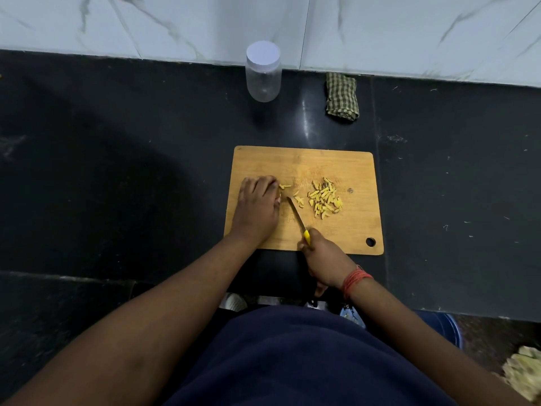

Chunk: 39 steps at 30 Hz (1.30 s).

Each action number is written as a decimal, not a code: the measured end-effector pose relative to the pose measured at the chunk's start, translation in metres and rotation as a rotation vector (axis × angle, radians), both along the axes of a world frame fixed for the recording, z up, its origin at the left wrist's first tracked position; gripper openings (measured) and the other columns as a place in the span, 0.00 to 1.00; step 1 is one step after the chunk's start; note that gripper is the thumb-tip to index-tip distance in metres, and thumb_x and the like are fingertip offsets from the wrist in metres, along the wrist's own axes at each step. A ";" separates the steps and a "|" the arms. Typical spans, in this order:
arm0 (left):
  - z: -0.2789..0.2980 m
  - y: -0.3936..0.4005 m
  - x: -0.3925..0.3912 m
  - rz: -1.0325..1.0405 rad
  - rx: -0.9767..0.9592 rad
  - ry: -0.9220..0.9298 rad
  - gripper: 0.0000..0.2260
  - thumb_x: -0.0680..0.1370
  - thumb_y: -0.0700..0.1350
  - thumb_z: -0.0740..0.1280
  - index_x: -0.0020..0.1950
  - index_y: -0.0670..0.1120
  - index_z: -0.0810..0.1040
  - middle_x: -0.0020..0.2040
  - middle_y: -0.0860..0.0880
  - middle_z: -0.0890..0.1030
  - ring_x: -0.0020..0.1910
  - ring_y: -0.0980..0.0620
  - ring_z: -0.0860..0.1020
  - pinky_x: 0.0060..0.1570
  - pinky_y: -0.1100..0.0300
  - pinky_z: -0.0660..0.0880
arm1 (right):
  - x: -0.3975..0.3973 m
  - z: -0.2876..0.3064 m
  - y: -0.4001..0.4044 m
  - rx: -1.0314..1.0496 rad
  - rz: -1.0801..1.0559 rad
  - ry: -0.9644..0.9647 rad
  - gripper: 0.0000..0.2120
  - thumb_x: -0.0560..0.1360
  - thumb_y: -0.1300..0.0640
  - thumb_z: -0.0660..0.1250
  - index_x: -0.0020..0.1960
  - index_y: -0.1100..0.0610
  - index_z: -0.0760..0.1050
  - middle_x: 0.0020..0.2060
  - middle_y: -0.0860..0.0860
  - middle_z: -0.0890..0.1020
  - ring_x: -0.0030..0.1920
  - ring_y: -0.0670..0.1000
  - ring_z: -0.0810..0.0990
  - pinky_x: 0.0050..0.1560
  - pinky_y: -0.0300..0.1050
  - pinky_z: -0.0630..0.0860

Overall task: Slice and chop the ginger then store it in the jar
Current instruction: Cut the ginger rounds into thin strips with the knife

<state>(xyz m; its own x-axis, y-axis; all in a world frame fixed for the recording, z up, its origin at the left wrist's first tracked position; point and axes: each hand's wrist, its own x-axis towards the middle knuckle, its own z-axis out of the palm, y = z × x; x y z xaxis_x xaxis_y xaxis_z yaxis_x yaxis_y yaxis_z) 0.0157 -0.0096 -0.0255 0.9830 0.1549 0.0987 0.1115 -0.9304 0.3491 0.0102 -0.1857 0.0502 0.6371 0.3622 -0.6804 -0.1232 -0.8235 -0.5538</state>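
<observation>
A wooden cutting board (336, 235) lies on the black counter. A pile of yellow ginger strips (324, 197) sits at its middle. My left hand (257, 206) rests on the board's left part, fingers curled over a few ginger pieces (284, 186) that stick out by the fingertips. My right hand (323, 259) grips the yellow handle of a small knife (297, 215), its blade pointing up-left with the tip near the left hand's fingers. A clear plastic jar (263, 73) with a white lid stands closed at the back by the wall.
A folded green checked cloth (342, 96) lies right of the jar against the marble wall. The counter's front edge runs just below the board. A blue container (442, 326) and a pale bundle (524, 373) sit lower right, below the counter.
</observation>
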 end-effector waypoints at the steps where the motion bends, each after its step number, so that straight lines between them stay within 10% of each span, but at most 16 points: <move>1: 0.001 -0.001 0.000 -0.005 0.005 -0.010 0.18 0.82 0.46 0.60 0.71 0.43 0.73 0.69 0.48 0.72 0.71 0.47 0.67 0.78 0.46 0.53 | 0.001 0.000 -0.001 -0.007 -0.022 0.003 0.13 0.83 0.58 0.52 0.67 0.56 0.62 0.45 0.59 0.76 0.33 0.59 0.80 0.26 0.53 0.80; 12: 0.007 -0.020 0.000 0.071 -0.007 -0.076 0.13 0.79 0.46 0.66 0.63 0.49 0.80 0.56 0.49 0.77 0.58 0.46 0.72 0.69 0.44 0.64 | 0.006 -0.004 -0.023 0.031 -0.196 0.019 0.17 0.83 0.57 0.50 0.72 0.51 0.59 0.41 0.58 0.74 0.21 0.58 0.78 0.22 0.49 0.78; 28: 0.006 -0.051 0.001 0.040 -0.057 -0.028 0.17 0.80 0.48 0.63 0.67 0.43 0.74 0.63 0.44 0.73 0.63 0.44 0.70 0.69 0.44 0.66 | 0.017 0.002 -0.046 0.046 -0.250 -0.021 0.11 0.83 0.55 0.51 0.64 0.55 0.63 0.38 0.61 0.78 0.21 0.57 0.78 0.21 0.44 0.75; 39: 0.007 -0.059 0.001 -0.105 -0.021 0.024 0.24 0.84 0.50 0.55 0.78 0.42 0.62 0.78 0.42 0.63 0.78 0.44 0.59 0.79 0.48 0.45 | 0.016 0.001 -0.057 0.097 -0.338 -0.007 0.12 0.84 0.52 0.53 0.65 0.56 0.62 0.39 0.60 0.75 0.22 0.53 0.74 0.22 0.46 0.77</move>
